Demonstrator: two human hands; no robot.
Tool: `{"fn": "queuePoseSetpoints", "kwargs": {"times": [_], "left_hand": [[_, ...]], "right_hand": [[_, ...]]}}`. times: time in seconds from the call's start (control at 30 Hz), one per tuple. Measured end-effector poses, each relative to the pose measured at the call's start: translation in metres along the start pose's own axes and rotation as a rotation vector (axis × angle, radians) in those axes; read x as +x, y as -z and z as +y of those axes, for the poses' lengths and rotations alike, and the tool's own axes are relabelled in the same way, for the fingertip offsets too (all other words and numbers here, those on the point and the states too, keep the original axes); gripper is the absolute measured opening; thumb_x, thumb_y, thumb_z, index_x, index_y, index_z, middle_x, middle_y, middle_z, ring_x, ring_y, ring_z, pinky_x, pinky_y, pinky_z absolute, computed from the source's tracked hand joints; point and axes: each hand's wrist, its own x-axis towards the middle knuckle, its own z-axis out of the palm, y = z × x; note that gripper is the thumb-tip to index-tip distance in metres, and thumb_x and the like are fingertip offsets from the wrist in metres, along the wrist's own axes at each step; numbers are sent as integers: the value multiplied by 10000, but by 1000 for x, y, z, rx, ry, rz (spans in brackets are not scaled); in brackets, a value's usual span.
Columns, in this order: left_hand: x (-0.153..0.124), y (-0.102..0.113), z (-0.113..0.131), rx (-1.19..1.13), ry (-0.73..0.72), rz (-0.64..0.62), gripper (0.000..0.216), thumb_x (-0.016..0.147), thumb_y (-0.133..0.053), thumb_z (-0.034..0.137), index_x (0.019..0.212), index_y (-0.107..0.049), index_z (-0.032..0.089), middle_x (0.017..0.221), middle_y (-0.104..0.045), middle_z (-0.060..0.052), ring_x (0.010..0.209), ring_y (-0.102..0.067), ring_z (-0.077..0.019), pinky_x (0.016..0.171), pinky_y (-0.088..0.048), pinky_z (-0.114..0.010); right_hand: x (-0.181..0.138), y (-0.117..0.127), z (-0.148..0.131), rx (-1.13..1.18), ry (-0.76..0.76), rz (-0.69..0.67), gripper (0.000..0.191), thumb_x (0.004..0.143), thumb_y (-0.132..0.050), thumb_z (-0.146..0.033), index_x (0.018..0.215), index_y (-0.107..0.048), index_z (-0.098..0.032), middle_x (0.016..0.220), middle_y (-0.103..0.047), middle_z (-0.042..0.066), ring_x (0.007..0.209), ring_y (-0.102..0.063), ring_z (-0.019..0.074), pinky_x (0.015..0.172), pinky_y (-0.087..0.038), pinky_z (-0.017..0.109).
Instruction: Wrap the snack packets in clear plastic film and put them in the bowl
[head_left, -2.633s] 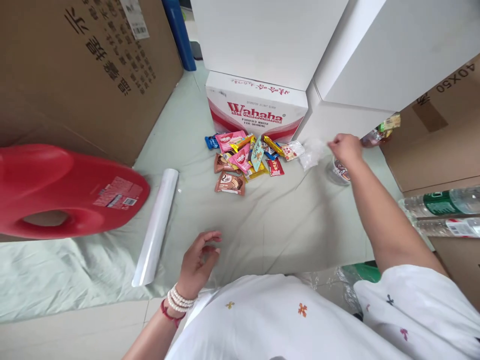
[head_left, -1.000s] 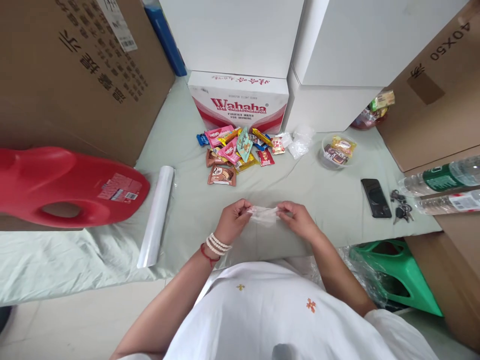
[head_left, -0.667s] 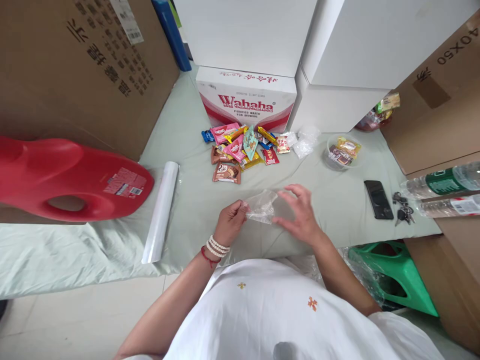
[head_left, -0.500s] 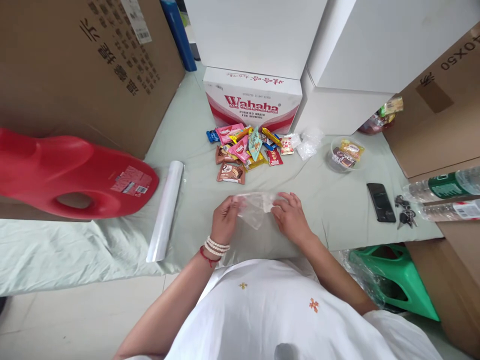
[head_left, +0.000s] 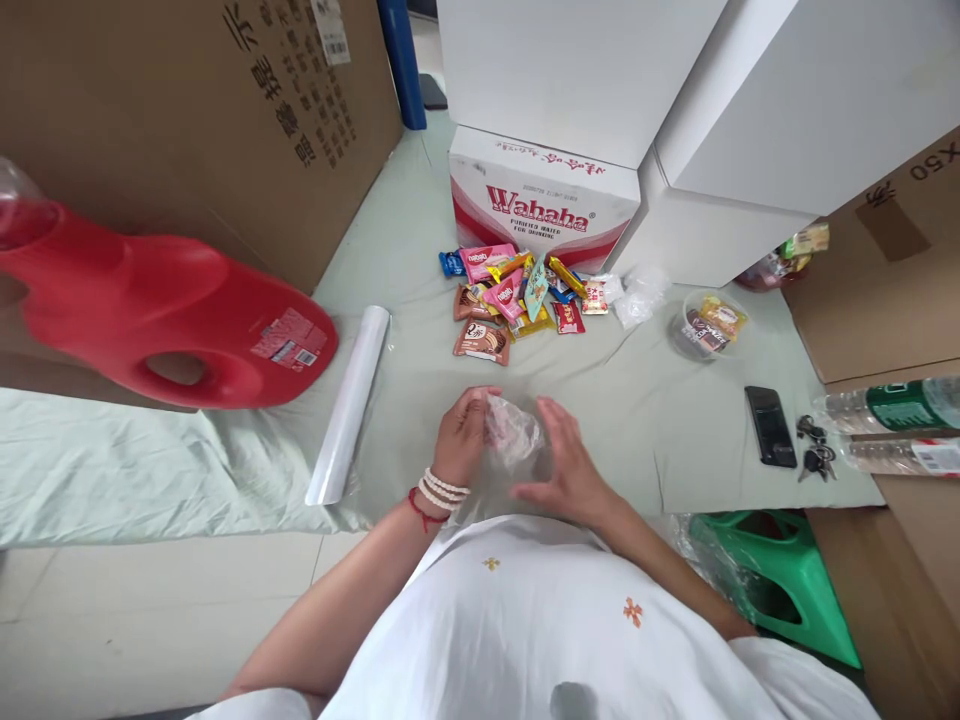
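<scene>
A crumpled clear plastic bag (head_left: 514,432) is pinched in my left hand (head_left: 461,432), with its loose side hanging to the right. Close by on the right, my right hand (head_left: 566,460) is open, thumb and fingers apart, facing the bag; whether a fingertip touches it I cannot tell. Beyond both hands lies a pile of small wrapped snacks: a brown cookie packet (head_left: 481,342) in front, pink wafer packets (head_left: 487,262) behind, and a red packet (head_left: 569,318) on the right. A white crumpled plastic wrapper (head_left: 643,296) rests beside the pile.
On the left are a red jug (head_left: 180,310) and a roll of plastic film (head_left: 349,405). A Wahaha carton (head_left: 540,205) stands behind the snacks. To the right are a round clear tub (head_left: 684,340), a phone (head_left: 771,426), keys (head_left: 817,460) and bottles (head_left: 900,408). Below is a green stool (head_left: 810,600).
My right hand has let go of the bag and spread its fingers. The bag, stretched between both hands before, is now bunched in my left hand. The view has shifted slightly.
</scene>
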Motion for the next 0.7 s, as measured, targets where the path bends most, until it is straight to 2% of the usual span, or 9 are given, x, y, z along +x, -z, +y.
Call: {"fn": "queuePoseSetpoints", "kwargs": {"times": [0.07,0.13,0.23,0.33,0.4,0.47,0.5,0.6,0.7], "left_hand": [[2,6,2,179,-116,97,429,991,-474,570,1030,-694,203,563,-501,49,510,-486,-137,541,-396,-257],[7,17,2,294,-183,169,402,994,-475,545,1005,-697,209,549,-484,53,525,-485,-141,573,-387,-258],[17,31,2,290,-178,191,375,970,-505,542,978,-695,218,572,-497,41,541,-487,-149,569,-376,-267],[23,25,5,30,-16,174,368,957,-491,556,926,-645,223,642,-516,16,543,-474,-155,509,-366,-282],[23,10,7,-129,64,177,353,951,-487,556,878,-591,227,696,-518,-1,566,-469,-157,487,-366,-290],[23,-3,9,-195,81,193,332,951,-488,543,852,-553,233,698,-487,5,571,-448,-153,478,-357,-291],[23,-7,8,-195,68,211,325,954,-485,536,841,-540,236,683,-464,14,563,-429,-149,472,-346,-288],[27,-3,3,-77,-12,278,335,957,-488,529,795,-530,239,621,-417,35,541,-389,-141,475,-329,-282],[34,13,-7,71,-72,308,366,946,-513,554,768,-539,235,577,-401,48,528,-382,-133,483,-325,-275]], "right_hand": [[6,-14,4,82,-110,-10,760,881,-653,-367,1573,-367,-236,1487,-529,187,1357,-524,345,1091,-481,567],[8,-12,18,250,-277,-48,490,904,-533,-289,1390,-563,-240,1169,-709,123,1009,-696,267,866,-594,458],[8,17,36,492,-447,-59,272,902,-500,-313,1108,-662,-238,902,-710,37,648,-640,164,580,-542,303],[6,38,29,451,-331,28,246,930,-567,-377,1124,-649,-252,1026,-704,55,800,-662,181,674,-567,320],[3,30,13,293,-136,8,411,884,-693,-434,1251,-620,-265,1223,-671,97,1081,-640,251,878,-579,409],[0,6,1,83,-4,-49,573,819,-792,-412,1333,-596,-253,1365,-610,139,1248,-550,315,1018,-525,498],[-2,-7,0,-19,14,-70,529,831,-788,-369,1315,-615,-244,1358,-616,149,1247,-539,330,1026,-510,525],[-9,-30,11,-164,-16,-97,148,962,-606,-232,1071,-706,-236,1130,-704,126,1075,-588,302,939,-515,507],[-16,-19,30,-57,-49,-14,199,1016,-508,-228,934,-688,-231,937,-698,86,925,-597,249,862,-514,426]]}}
